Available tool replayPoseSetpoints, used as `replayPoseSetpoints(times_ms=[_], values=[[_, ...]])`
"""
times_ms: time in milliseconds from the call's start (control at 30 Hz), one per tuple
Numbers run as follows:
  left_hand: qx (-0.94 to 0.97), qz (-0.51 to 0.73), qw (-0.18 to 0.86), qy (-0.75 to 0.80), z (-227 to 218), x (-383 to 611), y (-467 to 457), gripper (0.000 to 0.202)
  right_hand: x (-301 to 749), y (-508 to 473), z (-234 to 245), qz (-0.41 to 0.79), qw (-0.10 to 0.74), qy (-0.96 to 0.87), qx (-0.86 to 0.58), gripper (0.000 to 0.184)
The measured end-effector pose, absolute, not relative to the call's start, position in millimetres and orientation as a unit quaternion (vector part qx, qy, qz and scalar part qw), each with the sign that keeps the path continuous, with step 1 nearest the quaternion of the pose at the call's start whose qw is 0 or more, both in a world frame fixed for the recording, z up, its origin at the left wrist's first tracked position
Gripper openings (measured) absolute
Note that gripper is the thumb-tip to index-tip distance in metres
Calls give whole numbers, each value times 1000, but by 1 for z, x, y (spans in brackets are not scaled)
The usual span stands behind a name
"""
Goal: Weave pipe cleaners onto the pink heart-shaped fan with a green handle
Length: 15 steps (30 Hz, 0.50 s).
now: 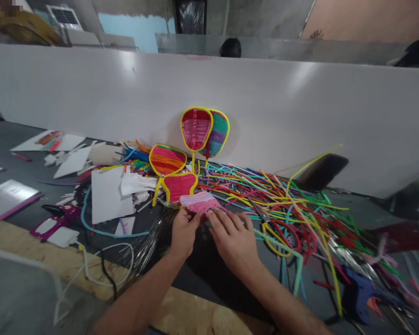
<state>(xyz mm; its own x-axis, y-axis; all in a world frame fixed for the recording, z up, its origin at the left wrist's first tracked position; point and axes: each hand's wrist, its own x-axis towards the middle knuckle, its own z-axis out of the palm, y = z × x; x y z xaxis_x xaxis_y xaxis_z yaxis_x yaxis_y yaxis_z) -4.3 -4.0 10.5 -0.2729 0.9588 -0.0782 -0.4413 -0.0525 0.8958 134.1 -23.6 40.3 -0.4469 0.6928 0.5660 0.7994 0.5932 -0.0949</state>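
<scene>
My left hand and my right hand meet at a small pink woven piece lying on the dark table. The left fingers pinch its near edge. The right fingers press down on its right side, curled over it. Just behind it lies a red woven fan with a yellow rim and an orange-striped one. Two more fans lean upright against the white partition.
A tangle of coloured plastic strips spreads to the right. A blue glue gun lies at the near right. White paper sheets, a purple tool and cables sit at the left. A person's head shows beyond the partition.
</scene>
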Motion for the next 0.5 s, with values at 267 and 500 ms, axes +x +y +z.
replayPoseSetpoints(times_ms=[267, 500], values=[[372, 662, 483, 436, 15, -28, 4, 37, 214, -28, 102, 168, 345, -792, -474, 29], [369, 646, 542, 391, 10, -34, 4, 37, 205, 14, 56, 615, 193, -655, -394, 53]])
